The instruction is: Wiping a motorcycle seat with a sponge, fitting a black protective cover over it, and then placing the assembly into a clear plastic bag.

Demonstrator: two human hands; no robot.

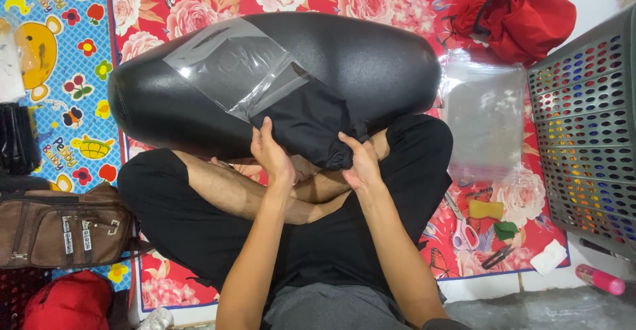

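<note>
A folded black fabric item [308,121] lies partly inside a clear plastic bag [228,65] on top of a large black padded seat [371,58]. My left hand [270,151] grips the near left end of the black fabric. On the right, my right hand [359,161] holds its bunched end. Both hands rest over my crossed legs in black shorts, just at the seat's near edge.
A stack of clear plastic bags [485,115] lies to the right, beside a grey perforated basket [586,131]. Scissors [462,227], a yellow sponge [485,209] and a pink tube [599,279] lie at right. A brown bag [59,227] sits left; red cloth [517,12] at top.
</note>
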